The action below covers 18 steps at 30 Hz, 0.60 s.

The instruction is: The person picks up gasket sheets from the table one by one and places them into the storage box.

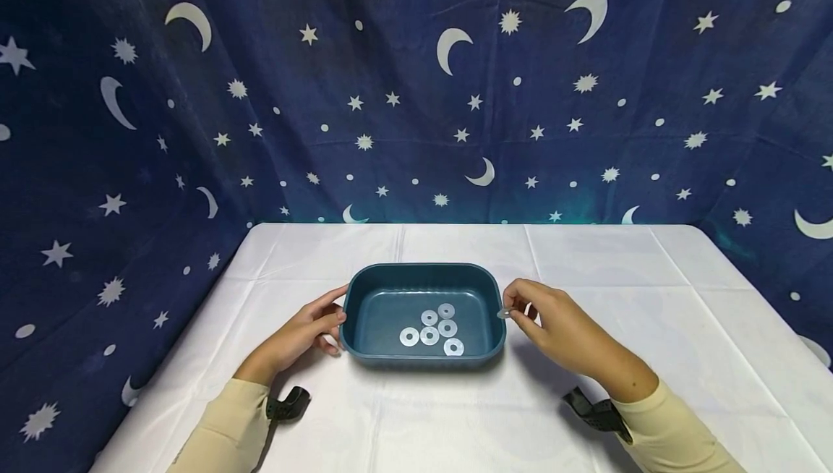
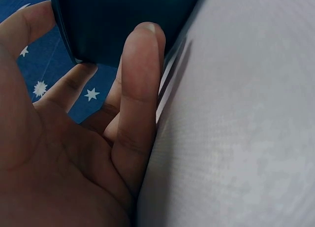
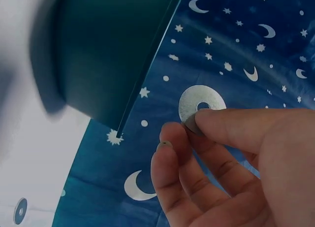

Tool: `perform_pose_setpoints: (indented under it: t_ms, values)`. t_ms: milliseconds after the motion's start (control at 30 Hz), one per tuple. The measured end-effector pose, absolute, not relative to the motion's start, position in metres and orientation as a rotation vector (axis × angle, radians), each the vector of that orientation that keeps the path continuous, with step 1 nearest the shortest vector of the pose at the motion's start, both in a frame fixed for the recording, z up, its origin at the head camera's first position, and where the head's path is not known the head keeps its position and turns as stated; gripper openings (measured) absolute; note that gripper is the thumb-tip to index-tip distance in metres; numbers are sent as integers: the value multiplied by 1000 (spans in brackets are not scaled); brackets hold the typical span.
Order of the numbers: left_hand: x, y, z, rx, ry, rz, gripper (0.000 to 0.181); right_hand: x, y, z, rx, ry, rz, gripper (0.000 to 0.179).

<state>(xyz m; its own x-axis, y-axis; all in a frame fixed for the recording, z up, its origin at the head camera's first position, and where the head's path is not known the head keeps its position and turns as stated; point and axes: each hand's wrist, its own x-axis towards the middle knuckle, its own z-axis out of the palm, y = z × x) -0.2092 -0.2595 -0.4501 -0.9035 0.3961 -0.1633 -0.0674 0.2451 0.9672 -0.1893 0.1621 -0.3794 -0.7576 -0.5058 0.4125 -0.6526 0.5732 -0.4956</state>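
A dark teal rectangular bin (image 1: 423, 362) stands on the table, with several flat metal washers (image 1: 409, 336) lying on its floor toward the near right. My left hand (image 1: 306, 328) is at the bin's left end, thumb and fingertips touching the rim and outer wall. Just outside the right rim, my right hand (image 1: 543, 317) pinches one washer (image 3: 189, 105) between thumb and fingers. In the right wrist view this washer is held up, its hole partly covered by the thumb, beside the bin's wall (image 3: 108, 54).
Another washer (image 3: 19, 210) shows at the lower left of the right wrist view, against the white cloth. That white tablecloth (image 1: 651, 328) covers the table. Behind and at the sides hangs a dark blue curtain (image 1: 416, 133) with moons and stars. Both wrists wear black straps (image 1: 286, 404).
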Motion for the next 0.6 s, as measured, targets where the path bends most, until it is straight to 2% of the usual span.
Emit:
perform_pose_setpoints:
  t_ms: [600]
  values:
    - [-209,-261,-452,301,2153,1698,64,-201,134,-387,1167,-2744,846,28]
